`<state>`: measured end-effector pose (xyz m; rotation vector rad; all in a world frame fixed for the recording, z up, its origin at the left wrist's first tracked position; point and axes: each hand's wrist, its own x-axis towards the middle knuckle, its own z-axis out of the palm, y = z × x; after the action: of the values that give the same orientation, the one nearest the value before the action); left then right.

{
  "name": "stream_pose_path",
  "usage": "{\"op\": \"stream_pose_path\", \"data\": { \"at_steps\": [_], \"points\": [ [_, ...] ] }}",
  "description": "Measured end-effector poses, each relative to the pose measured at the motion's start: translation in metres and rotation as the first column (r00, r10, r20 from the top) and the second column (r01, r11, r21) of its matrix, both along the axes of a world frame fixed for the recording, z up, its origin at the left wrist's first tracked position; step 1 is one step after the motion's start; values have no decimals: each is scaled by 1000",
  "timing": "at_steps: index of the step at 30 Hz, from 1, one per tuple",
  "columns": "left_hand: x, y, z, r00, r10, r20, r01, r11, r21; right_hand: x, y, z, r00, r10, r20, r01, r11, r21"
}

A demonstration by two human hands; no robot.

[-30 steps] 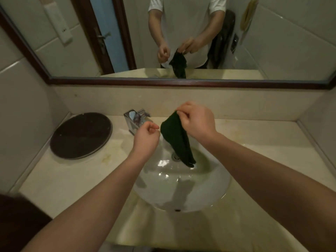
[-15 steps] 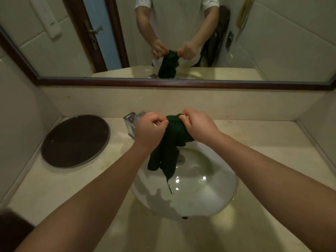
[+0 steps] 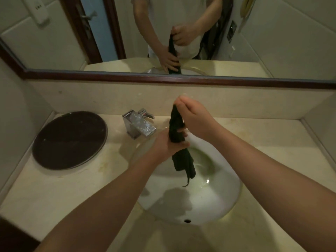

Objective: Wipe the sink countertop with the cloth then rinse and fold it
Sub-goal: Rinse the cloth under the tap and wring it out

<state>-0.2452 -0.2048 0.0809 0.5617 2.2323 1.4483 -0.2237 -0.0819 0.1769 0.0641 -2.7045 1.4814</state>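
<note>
A dark green cloth (image 3: 181, 160) hangs in a long bunched strip over the white sink basin (image 3: 218, 202). My right hand (image 3: 192, 115) pinches its top end, raised above the basin's back rim. Lower down, my left hand (image 3: 167, 142) wraps around the strip's middle, fingers curled round it. The cloth's free end dangles below my left hand with a loose thread. The beige stone countertop (image 3: 54, 193) surrounds the basin.
A chrome faucet (image 3: 139, 124) stands at the basin's back left, close to my left hand. A dark round tray (image 3: 70, 140) lies on the counter's left side. A wood-framed mirror (image 3: 163, 77) runs along the wall and reflects my hands and the cloth.
The cloth was held bunched between both hands at the same height. Now my right hand has lifted the top end and my left hand has slid down around the middle, stretching it vertical.
</note>
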Motion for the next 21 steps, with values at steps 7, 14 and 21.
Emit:
{"op": "stream_pose_path", "data": {
  "at_steps": [7,14,21],
  "points": [
    [2,-14,-52,828,211,519,-291,954,77,11,25,-28,963,-265,48,234,731,-641],
    [-12,-26,-58,459,-196,867,-754,430,496,41,10,-126,836,-302,458,510,735,-447],
    [-16,-35,-76,402,-95,910,-811,425,403,18,-2,-142,782,-309,542,386,922,-31]
  ]
}}
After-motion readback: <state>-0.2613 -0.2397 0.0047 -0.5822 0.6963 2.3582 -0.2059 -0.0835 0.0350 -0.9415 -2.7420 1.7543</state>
